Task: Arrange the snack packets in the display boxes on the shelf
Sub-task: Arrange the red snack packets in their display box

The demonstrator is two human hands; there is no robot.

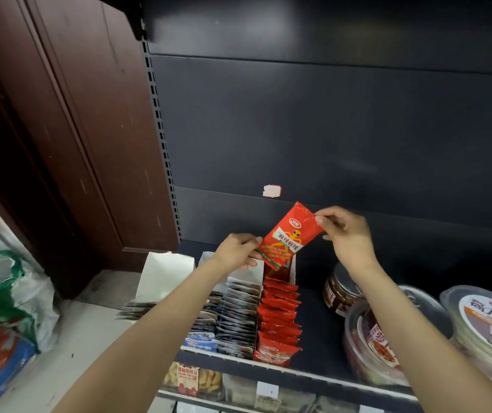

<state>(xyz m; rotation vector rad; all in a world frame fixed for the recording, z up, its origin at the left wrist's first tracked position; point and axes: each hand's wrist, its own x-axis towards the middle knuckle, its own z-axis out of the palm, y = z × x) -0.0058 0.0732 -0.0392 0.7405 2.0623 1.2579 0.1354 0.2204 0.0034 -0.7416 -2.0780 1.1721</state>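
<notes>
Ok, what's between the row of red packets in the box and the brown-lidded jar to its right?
Only bare dark shelf shows between the row of red packets and the jar in the head view; they stand apart.

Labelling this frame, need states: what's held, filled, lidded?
red packet: held in the air by both hands, over the red row
left hand: grips its lower edge
right hand: pinches its top corner
red display box: nearly full
dark-packet box: full
round tubs: lidded
</notes>
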